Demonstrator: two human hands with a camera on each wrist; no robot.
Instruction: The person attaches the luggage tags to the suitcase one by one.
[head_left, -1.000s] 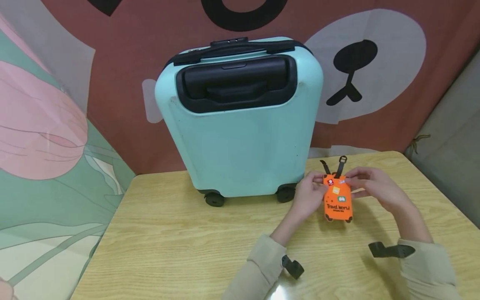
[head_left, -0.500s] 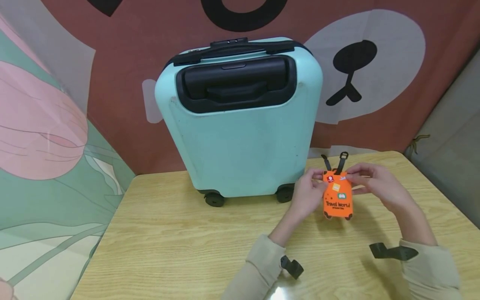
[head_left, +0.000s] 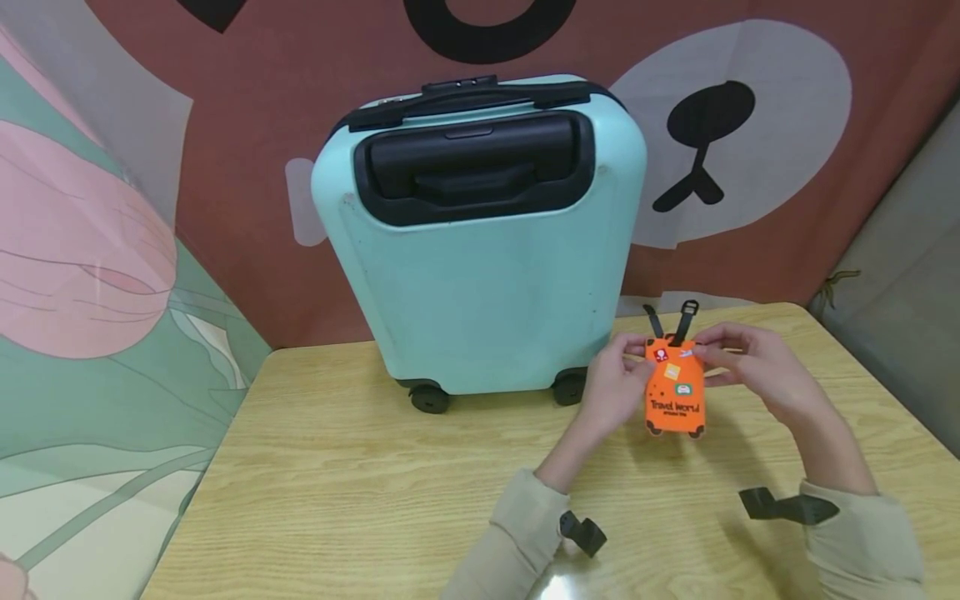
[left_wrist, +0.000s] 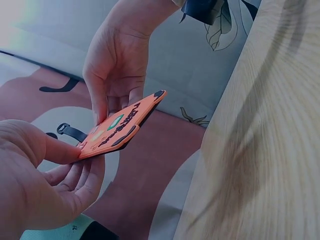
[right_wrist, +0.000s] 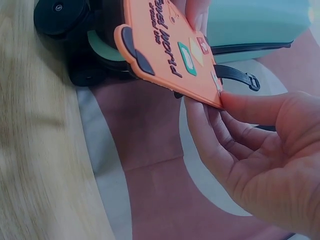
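Right now I see the orange luggage tag (head_left: pixel 676 392) held up off the table (head_left: pixel 360 483), right of centre in the head frame, just right of the suitcase's lower corner. It hangs with its printed face toward me, and its black strap (head_left: pixel 681 322) sticks up from the top edge in two ends. My left hand (head_left: pixel 617 385) pinches the tag's upper left corner; in the left wrist view the thumb lies on the printed face and the fingers (left_wrist: pixel 75 180) curl beneath the tag (left_wrist: pixel 120 127). My right hand (head_left: pixel 750 367) pinches the upper right corner; in the right wrist view the thumb presses the edge of the tag (right_wrist: pixel 170 55) and the fingers (right_wrist: pixel 210 135) lie underneath. So both hands are clenched on the tag, one at each top corner.

Just left of the hands, the mint-green suitcase (head_left: pixel 480 250) stands upright on its black wheels (head_left: pixel 429 398) at the back of the table, its black handle recess in the upper centre of the frame. Behind it is a brown backdrop (head_left: pixel 247 167) with a cartoon bear face at upper right. On the left edge hangs a cloth with pink and green shapes (head_left: pixel 82 275). Beige sleeves (head_left: pixel 517 533) cover both forearms at the bottom of the frame, each with a black strap piece at the wrist.
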